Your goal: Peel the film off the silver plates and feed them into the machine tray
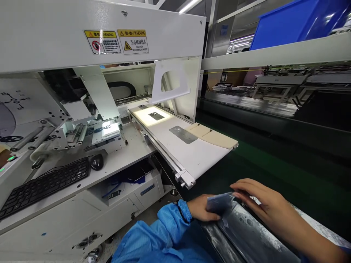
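Note:
My left hand point(203, 208) is closed around one end of a stack of thin blue-grey phone back covers point(221, 201), blurred at the edges. At the far edge of this stack my right hand point(259, 199) pinches a corner between thumb and fingers. Right below both hands lies a row of glossy dark covers point(252, 228) in clear film, with round camera marks. A single grey phone back cover point(183, 135) with camera holes lies flat on the white conveyor belt point(203, 160). Another cover point(156, 115) sits farther up, on the brightly lit part.
A beige guide plate point(212, 136) runs along the belt's right side. The white machine housing point(164, 40) overhangs the belt's far end. A black keyboard point(46, 186) and a mouse point(96, 162) rest on the machine's shelf. A dark green surface point(274, 153) stretches to the right.

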The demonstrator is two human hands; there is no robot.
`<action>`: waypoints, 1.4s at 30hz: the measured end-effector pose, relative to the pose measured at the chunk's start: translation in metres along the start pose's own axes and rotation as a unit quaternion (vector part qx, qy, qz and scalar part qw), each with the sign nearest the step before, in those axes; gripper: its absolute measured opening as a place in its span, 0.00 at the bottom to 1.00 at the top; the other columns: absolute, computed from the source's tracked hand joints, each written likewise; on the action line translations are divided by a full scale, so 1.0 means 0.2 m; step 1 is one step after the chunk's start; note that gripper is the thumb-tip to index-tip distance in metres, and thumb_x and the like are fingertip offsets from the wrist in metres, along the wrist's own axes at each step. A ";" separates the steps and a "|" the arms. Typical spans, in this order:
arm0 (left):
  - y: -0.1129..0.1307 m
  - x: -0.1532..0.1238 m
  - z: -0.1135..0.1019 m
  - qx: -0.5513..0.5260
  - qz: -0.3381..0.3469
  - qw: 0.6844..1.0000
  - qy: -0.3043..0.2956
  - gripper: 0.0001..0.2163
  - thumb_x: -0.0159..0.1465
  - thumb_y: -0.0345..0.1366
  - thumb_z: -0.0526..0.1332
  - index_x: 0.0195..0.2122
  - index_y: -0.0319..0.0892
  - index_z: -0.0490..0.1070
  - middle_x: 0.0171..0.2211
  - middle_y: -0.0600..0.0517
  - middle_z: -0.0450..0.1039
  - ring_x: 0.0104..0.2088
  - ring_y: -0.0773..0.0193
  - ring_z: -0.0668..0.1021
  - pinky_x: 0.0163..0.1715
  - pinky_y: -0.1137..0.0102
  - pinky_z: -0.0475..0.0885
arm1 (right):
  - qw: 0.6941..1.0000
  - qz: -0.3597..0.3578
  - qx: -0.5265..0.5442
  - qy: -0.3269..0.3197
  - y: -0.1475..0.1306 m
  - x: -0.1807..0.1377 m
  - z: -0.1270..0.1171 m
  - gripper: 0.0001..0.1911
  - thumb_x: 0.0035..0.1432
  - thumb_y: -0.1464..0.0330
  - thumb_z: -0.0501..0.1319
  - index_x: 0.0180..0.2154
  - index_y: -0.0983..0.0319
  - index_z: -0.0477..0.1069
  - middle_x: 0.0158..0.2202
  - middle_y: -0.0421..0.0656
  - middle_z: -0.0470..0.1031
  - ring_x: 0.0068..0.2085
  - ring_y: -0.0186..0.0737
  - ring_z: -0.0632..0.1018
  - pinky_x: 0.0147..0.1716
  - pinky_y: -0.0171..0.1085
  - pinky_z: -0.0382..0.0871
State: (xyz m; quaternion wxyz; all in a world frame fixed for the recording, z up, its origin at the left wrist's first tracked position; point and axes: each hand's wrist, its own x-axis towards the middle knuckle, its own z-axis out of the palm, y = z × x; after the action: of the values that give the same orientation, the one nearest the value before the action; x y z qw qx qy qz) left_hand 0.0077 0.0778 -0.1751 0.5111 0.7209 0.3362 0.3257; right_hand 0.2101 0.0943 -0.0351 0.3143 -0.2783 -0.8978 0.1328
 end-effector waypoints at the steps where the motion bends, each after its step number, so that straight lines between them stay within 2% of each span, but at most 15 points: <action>1: 0.00 0.00 -0.01 -0.004 0.002 1.000 -0.011 0.27 0.56 0.41 0.68 0.57 0.43 0.67 0.49 0.47 0.76 0.48 0.53 0.77 0.49 0.60 0.72 | 1.000 -0.003 -0.004 -0.002 0.00 0.00 0.01 0.13 0.67 0.61 0.51 0.38 0.57 0.72 0.36 0.43 0.75 0.32 0.36 0.77 0.26 0.32 0.73; 3: -0.02 0.01 -0.01 -0.012 0.001 1.000 -0.018 0.28 0.55 0.38 0.68 0.58 0.42 0.66 0.49 0.47 0.75 0.49 0.53 0.76 0.50 0.59 0.72 | 1.000 -0.020 -0.014 -0.014 0.00 0.01 0.02 0.13 0.67 0.62 0.51 0.38 0.57 0.72 0.37 0.43 0.74 0.33 0.36 0.77 0.28 0.32 0.73; 8: -0.07 0.03 0.00 -0.016 -0.043 0.999 0.004 0.18 0.58 0.33 0.64 0.51 0.40 0.71 0.42 0.49 0.77 0.44 0.56 0.78 0.48 0.59 0.73 | 0.994 -0.073 -0.072 -0.048 -0.01 0.02 0.02 0.12 0.68 0.69 0.48 0.38 0.60 0.69 0.36 0.43 0.72 0.32 0.34 0.74 0.28 0.33 0.69; 12: -0.07 0.02 -0.02 -0.037 -0.023 0.999 0.001 0.21 0.55 0.33 0.66 0.52 0.40 0.70 0.44 0.48 0.77 0.47 0.54 0.77 0.51 0.57 0.70 | 0.984 -0.125 -0.120 -0.048 0.00 0.02 0.02 0.14 0.63 0.78 0.45 0.38 0.61 0.66 0.32 0.42 0.71 0.31 0.34 0.72 0.27 0.33 0.66; 15: -0.06 0.02 -0.04 -0.072 0.007 0.997 -0.023 0.25 0.54 0.37 0.68 0.54 0.42 0.69 0.48 0.47 0.76 0.50 0.51 0.75 0.54 0.55 0.68 | 0.977 -0.147 -0.153 -0.025 -0.01 0.02 0.02 0.16 0.60 0.81 0.44 0.39 0.62 0.66 0.34 0.43 0.72 0.32 0.34 0.73 0.29 0.33 0.67; 20: -0.05 0.01 -0.05 -0.088 0.006 0.995 -0.040 0.29 0.51 0.40 0.70 0.55 0.42 0.69 0.51 0.46 0.74 0.54 0.48 0.73 0.56 0.54 0.66 | 0.954 -0.168 -0.231 0.095 -0.04 0.01 0.02 0.15 0.61 0.81 0.47 0.43 0.64 0.67 0.39 0.47 0.74 0.39 0.38 0.76 0.35 0.35 0.72; 23: -0.05 0.00 -0.04 -0.099 0.004 0.995 -0.017 0.32 0.51 0.39 0.71 0.57 0.41 0.67 0.53 0.44 0.73 0.55 0.48 0.72 0.57 0.53 0.65 | 0.933 -0.196 -0.290 0.089 -0.05 0.01 0.03 0.16 0.60 0.83 0.46 0.40 0.65 0.68 0.38 0.48 0.75 0.35 0.39 0.76 0.30 0.35 0.71; 25: -0.04 0.00 -0.04 -0.106 0.015 0.994 -0.007 0.33 0.51 0.37 0.71 0.58 0.40 0.65 0.54 0.43 0.72 0.56 0.47 0.71 0.58 0.52 0.64 | 0.927 -0.210 -0.299 0.090 -0.05 0.01 0.03 0.15 0.60 0.83 0.47 0.40 0.65 0.68 0.38 0.49 0.76 0.35 0.40 0.76 0.31 0.37 0.71; 29: -0.03 0.01 -0.04 -0.115 0.030 0.993 -0.002 0.33 0.50 0.36 0.71 0.58 0.39 0.65 0.56 0.42 0.71 0.57 0.46 0.70 0.59 0.50 0.61 | 0.926 -0.218 -0.295 0.094 -0.06 0.01 0.02 0.14 0.60 0.80 0.49 0.40 0.64 0.70 0.38 0.47 0.77 0.38 0.41 0.76 0.36 0.40 0.71; 35: -0.03 0.03 -0.03 -0.123 0.061 0.991 0.001 0.32 0.51 0.38 0.70 0.57 0.39 0.65 0.56 0.43 0.70 0.58 0.47 0.69 0.60 0.50 0.59 | 0.924 -0.200 -0.304 0.117 -0.08 0.03 0.00 0.13 0.59 0.80 0.52 0.39 0.63 0.71 0.38 0.45 0.78 0.38 0.41 0.76 0.36 0.40 0.68; 38: -0.04 0.03 -0.03 -0.107 0.050 0.993 0.019 0.35 0.50 0.38 0.70 0.59 0.37 0.63 0.57 0.42 0.69 0.58 0.46 0.69 0.60 0.50 0.59 | 0.925 -0.197 -0.295 0.134 -0.09 0.04 -0.01 0.12 0.58 0.81 0.53 0.39 0.62 0.70 0.38 0.44 0.78 0.39 0.41 0.76 0.37 0.40 0.66; 42: -0.07 0.03 -0.03 -0.091 0.020 0.995 0.028 0.35 0.49 0.39 0.71 0.58 0.39 0.64 0.56 0.45 0.69 0.57 0.47 0.70 0.60 0.50 0.60 | 0.929 -0.175 -0.288 0.151 -0.11 0.05 -0.03 0.10 0.59 0.80 0.54 0.39 0.61 0.69 0.38 0.43 0.78 0.39 0.41 0.75 0.40 0.41 0.65</action>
State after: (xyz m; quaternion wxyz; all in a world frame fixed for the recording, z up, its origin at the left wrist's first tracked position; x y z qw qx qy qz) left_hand 0.0051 0.0896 -0.1856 0.5584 0.6681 0.3053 0.3854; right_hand 0.1988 0.0833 -0.0158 0.3709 -0.2118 -0.8738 -0.2327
